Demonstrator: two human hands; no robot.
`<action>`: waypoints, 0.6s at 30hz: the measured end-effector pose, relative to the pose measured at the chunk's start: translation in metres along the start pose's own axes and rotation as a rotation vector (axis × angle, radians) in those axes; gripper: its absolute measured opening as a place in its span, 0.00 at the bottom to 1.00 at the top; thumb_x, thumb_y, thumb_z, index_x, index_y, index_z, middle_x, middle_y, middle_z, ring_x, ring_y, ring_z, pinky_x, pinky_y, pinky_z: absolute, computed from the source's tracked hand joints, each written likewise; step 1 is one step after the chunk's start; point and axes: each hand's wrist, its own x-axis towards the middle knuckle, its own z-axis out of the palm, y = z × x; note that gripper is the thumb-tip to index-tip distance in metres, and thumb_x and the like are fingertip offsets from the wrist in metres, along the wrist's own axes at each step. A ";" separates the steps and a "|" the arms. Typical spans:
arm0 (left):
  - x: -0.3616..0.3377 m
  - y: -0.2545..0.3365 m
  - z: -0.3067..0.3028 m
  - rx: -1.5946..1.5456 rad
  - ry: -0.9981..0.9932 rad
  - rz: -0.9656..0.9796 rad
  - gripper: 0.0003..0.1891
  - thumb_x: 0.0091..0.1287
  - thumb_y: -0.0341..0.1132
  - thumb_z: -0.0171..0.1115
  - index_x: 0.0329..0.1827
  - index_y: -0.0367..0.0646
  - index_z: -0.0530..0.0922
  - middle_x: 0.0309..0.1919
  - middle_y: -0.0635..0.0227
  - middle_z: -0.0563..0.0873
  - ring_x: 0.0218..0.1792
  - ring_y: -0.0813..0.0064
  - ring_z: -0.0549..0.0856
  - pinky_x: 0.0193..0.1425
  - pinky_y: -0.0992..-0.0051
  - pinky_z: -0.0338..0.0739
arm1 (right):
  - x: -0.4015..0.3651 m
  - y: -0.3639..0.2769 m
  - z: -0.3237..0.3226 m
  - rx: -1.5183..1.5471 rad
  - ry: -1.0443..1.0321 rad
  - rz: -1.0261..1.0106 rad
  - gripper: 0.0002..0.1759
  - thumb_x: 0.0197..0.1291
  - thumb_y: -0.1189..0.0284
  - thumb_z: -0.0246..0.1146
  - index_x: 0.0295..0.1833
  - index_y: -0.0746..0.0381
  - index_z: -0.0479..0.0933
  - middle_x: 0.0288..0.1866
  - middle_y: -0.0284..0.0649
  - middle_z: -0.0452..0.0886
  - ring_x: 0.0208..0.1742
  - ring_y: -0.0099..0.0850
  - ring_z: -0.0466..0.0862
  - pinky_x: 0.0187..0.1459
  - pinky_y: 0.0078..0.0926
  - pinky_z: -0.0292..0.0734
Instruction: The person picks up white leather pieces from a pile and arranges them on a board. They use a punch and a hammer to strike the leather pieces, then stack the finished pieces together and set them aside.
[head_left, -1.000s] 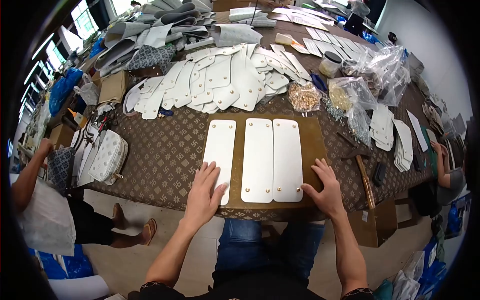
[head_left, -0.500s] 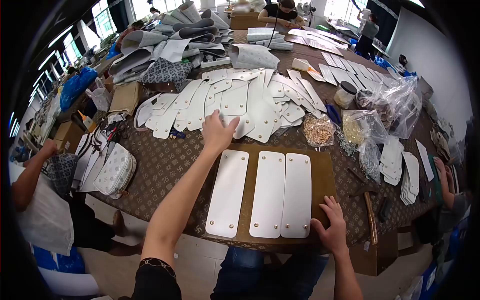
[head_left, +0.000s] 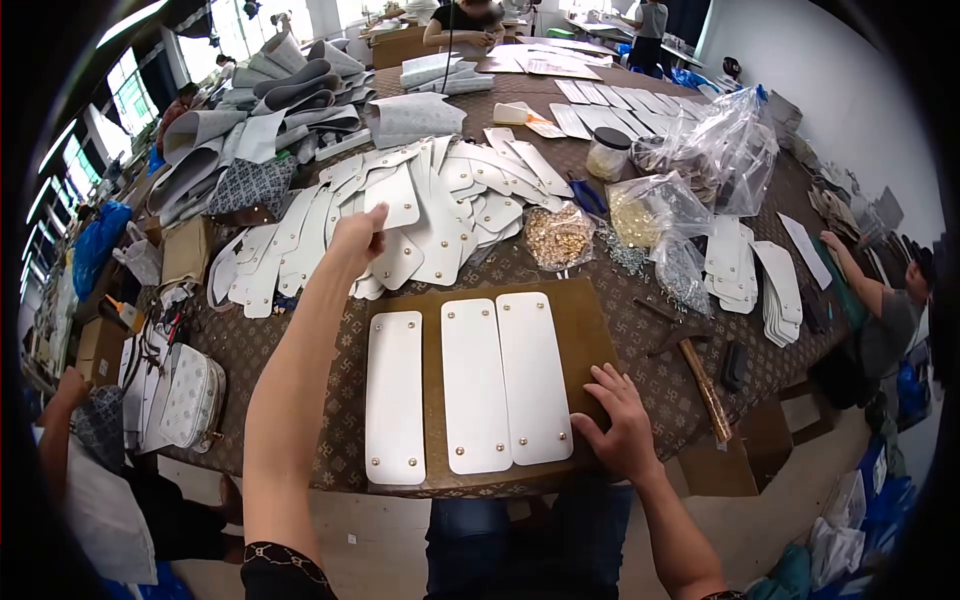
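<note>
White piece (head_left: pixel 398 194) is at 11 o'clock, by the pile (head_left: pixel 440 215) on the bench (head_left: pixel 342 380); the left hand (head_left: pixel 358 240) pinches its edge, a good place, as it looks light, smooth and bendy; the right hand's (head_left: pixel 618 425) fingers spread, holding nothing

Within 1 second, the left hand (head_left: pixel 360 240) went from the leftmost of the 3 near white panels (head_left: pixel 395 400) to the far pile (head_left: pixel 290 240), where it closed from a spread pose, apparently pinching 1 riveted piece (head_left: pixel 393 192), the contact being partly hidden.
</note>
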 end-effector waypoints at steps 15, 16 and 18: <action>-0.032 0.024 0.012 -0.889 -0.334 0.169 0.12 0.81 0.41 0.65 0.51 0.45 0.73 0.34 0.70 0.77 0.34 0.78 0.77 0.39 0.77 0.78 | 0.001 0.001 0.001 0.078 0.030 0.010 0.23 0.66 0.63 0.73 0.60 0.65 0.84 0.73 0.51 0.81 0.80 0.51 0.73 0.82 0.52 0.62; -0.025 0.036 0.014 -0.924 -0.360 0.193 0.11 0.81 0.40 0.65 0.51 0.45 0.73 0.35 0.70 0.77 0.35 0.78 0.77 0.40 0.77 0.78 | 0.001 0.000 0.000 0.077 0.031 0.024 0.22 0.65 0.64 0.74 0.60 0.65 0.84 0.73 0.51 0.81 0.81 0.51 0.73 0.82 0.52 0.62; -0.003 0.052 0.017 -0.971 -0.407 0.240 0.11 0.82 0.40 0.64 0.52 0.42 0.75 0.37 0.69 0.78 0.36 0.78 0.77 0.43 0.75 0.78 | 0.001 0.000 0.001 0.057 0.043 0.014 0.23 0.66 0.63 0.74 0.60 0.65 0.84 0.73 0.50 0.81 0.80 0.51 0.73 0.82 0.52 0.62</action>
